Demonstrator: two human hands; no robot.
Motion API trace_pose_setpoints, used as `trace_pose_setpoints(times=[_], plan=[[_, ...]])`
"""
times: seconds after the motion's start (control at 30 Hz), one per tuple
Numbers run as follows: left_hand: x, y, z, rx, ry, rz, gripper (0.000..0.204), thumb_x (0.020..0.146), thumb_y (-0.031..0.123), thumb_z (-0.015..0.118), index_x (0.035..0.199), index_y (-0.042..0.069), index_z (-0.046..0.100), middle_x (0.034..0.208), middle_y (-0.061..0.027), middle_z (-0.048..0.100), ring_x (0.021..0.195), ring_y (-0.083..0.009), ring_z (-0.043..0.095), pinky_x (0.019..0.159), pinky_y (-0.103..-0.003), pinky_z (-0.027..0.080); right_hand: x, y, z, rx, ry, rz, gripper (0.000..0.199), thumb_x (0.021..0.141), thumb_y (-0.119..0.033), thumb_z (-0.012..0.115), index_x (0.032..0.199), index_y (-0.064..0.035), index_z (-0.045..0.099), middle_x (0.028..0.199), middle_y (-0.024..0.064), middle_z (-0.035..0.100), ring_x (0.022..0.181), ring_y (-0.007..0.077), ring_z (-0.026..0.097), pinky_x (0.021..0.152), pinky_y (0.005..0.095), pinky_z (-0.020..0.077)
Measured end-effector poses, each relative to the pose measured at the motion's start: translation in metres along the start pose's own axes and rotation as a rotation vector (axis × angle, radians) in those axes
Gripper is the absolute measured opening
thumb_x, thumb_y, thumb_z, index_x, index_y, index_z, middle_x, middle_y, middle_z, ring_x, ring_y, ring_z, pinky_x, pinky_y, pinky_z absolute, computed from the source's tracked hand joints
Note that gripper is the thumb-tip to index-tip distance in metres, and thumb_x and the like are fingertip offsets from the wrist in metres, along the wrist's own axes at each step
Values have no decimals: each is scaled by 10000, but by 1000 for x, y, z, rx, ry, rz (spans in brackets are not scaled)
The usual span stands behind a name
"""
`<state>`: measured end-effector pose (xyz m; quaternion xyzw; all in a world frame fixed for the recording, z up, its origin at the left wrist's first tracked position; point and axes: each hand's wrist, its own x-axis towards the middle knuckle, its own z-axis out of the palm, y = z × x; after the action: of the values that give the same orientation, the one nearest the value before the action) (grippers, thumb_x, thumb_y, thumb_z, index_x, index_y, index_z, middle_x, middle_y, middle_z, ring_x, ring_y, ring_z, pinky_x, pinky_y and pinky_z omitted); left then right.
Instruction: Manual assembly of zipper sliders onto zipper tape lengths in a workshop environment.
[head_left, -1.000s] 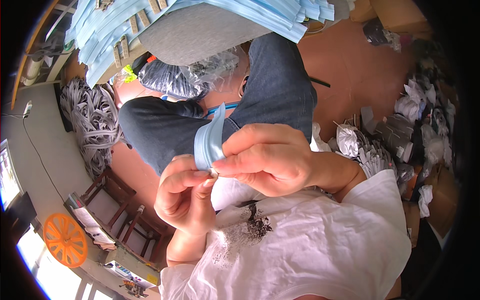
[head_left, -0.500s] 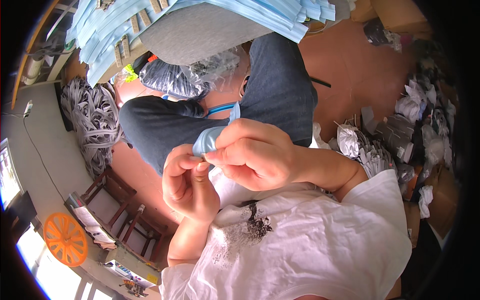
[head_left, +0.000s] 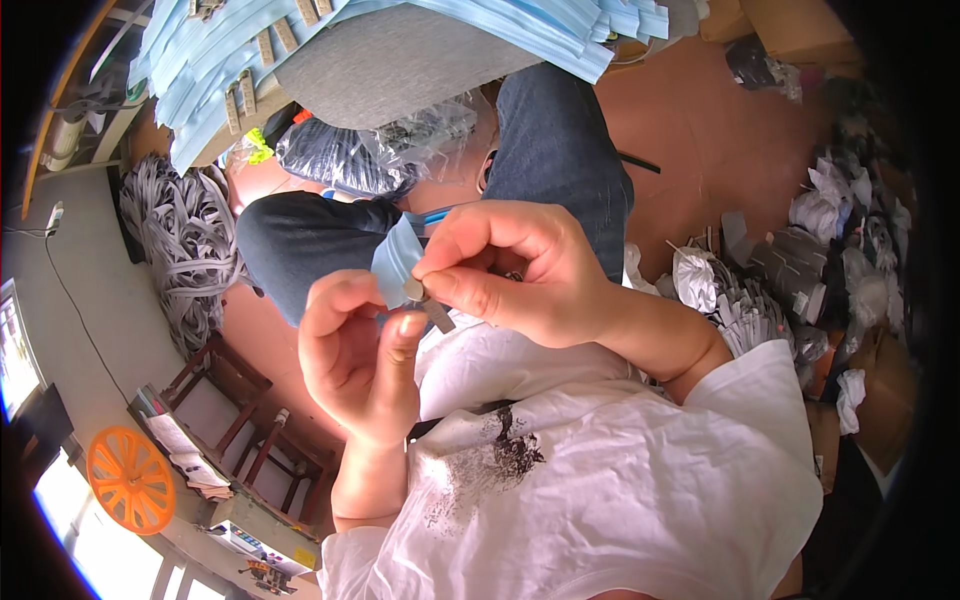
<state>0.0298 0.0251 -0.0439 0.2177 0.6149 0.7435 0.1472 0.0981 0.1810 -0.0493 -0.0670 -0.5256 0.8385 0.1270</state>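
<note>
A light blue zipper [head_left: 397, 255] hangs above my lap, with a slider and a grey-beige pull tab [head_left: 438, 317] at its near end. My right hand [head_left: 525, 275] pinches the zipper's end between thumb and forefinger, close to the slider. On the other side, my left hand [head_left: 360, 355] has its thumb and forefinger apart. Its curled fingers are right beside the tape, and whether the forefinger touches it I cannot tell. Ahead, several more light blue zippers [head_left: 225, 75] with similar pull tabs lie across a grey surface [head_left: 390, 70].
Below that surface sits a clear-plastic-wrapped dark bundle [head_left: 345, 155]. A heap of grey strips [head_left: 180, 250] fills the left side, near a dark wooden chair [head_left: 245, 410] and an orange wheel [head_left: 131, 480]. Plastic bags and scraps [head_left: 800, 270] are piled on the floor at right.
The left thumb and forefinger have parted from the zipper's end. My right hand has moved slightly up and turned, and the slider's pull tab now shows.
</note>
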Motion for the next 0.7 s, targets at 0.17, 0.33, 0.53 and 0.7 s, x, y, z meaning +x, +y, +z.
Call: trace_pose_setpoints(times=[0.17,0.33,0.53,0.7], plan=[[8,-3,-16,446,-119,257,251,813,-17,734,1041,-15,627,1049,-126,549,936,-192,534,824,-300,448,3,-21,-3,225,-2,387,149,929,-104,675,1038,-1,670,837,13,671,712,31,599,552,178,468],[7,-3,-9,377,-66,213,138,858,-24,673,981,-19,612,1019,-134,558,925,-198,540,802,-288,447,3,-27,0,179,-17,424,163,933,-125,675,1047,-8,669,842,10,678,701,30,599,527,181,460],[2,-5,-5,174,-85,130,94,928,-4,598,1009,-39,564,960,-138,572,861,-198,559,784,-274,452,-4,-13,-1,-92,-56,76,184,909,-53,677,1078,16,654,766,-30,614,615,10,502,508,190,378],[-3,0,-5,2,-64,-24,109,952,24,583,1033,-42,549,974,-143,578,855,-169,546,762,-254,445,1,-16,-5,-480,-155,-167,193,850,14,694,1041,-8,685,694,-9,541,528,63,423,493,241,332]])
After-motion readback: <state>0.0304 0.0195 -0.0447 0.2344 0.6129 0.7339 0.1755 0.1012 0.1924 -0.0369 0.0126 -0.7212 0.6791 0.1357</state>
